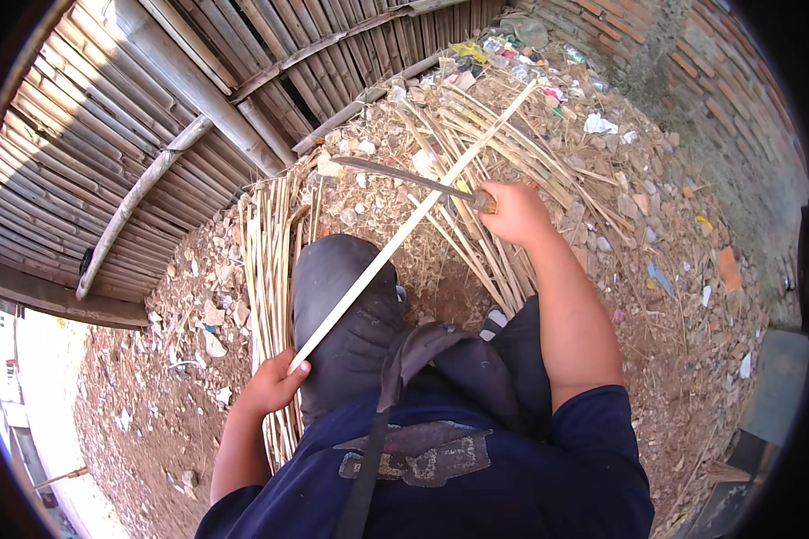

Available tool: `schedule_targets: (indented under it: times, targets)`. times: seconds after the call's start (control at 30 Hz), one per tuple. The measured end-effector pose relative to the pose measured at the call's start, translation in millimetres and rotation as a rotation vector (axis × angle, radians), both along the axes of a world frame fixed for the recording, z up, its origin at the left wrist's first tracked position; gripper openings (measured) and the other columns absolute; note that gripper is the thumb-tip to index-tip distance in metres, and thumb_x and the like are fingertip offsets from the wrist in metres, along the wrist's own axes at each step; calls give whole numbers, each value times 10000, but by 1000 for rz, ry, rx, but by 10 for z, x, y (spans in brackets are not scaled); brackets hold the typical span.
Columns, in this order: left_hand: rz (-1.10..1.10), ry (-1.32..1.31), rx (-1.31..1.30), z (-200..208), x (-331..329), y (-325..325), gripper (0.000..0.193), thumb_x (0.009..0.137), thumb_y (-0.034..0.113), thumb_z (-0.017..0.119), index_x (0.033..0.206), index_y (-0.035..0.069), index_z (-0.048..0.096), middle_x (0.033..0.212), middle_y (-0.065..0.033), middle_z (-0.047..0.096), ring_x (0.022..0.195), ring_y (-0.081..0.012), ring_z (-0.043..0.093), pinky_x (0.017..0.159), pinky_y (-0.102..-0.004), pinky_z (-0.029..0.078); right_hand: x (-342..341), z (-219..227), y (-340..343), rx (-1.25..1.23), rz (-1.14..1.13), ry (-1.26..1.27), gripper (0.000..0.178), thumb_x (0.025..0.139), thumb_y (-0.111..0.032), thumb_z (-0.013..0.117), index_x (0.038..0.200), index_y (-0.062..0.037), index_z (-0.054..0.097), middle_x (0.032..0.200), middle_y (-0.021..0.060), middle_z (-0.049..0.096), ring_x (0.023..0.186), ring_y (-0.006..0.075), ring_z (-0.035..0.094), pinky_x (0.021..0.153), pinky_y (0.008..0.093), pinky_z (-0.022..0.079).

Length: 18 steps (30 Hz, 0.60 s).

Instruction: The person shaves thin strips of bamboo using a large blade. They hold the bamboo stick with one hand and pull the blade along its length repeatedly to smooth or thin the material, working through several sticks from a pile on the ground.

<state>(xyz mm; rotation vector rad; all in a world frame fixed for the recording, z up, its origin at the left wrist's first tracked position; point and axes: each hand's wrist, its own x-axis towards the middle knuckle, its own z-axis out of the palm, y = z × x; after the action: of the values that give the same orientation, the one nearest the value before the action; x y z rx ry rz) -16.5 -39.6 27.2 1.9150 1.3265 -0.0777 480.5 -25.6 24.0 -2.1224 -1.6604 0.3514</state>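
Observation:
My left hand (pixel 274 384) is closed round the near end of a long pale bamboo strip (pixel 368 276). The strip slants up and to the right across my left knee, its far end over a pile on the ground. In my right hand (pixel 515 214) is the handle of a long-bladed knife (pixel 391 173); its fingers are wrapped round it. The dark blade points left and crosses the strip beyond my knee. From this view I cannot tell whether the blade's edge touches the strip.
Bundled bamboo strips (pixel 265 260) lie left of my leg. More loose strips (pixel 530 162) are spread ahead and to the right. A bamboo-slat wall (pixel 90 180) stands at left, a brick wall (pixel 719 90) at far right. Stones and litter (pixel 600 124) cover the dirt.

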Motion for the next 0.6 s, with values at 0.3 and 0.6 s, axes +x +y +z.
schedule_targets:
  times: [0.3, 0.6]
  targets:
    - [127, -8, 242, -5, 66, -86, 503, 981, 492, 644, 897, -3, 650, 706, -190, 665, 692, -378, 669, 667, -450, 517, -147, 89, -37, 1, 78, -11, 367, 788, -227, 763, 1128, -100, 717, 875, 216, 710, 843, 397, 701, 754, 479, 550]
    - [61, -54, 166, -201, 49, -8, 531, 1042, 470, 553, 826, -14, 588, 692, -204, 604, 672, -331, 628, 653, -438, 487, -161, -25, 34, -35, 159, 78, 353, 780, -240, 776, 1089, -80, 716, 856, 232, 699, 846, 421, 690, 761, 483, 551]
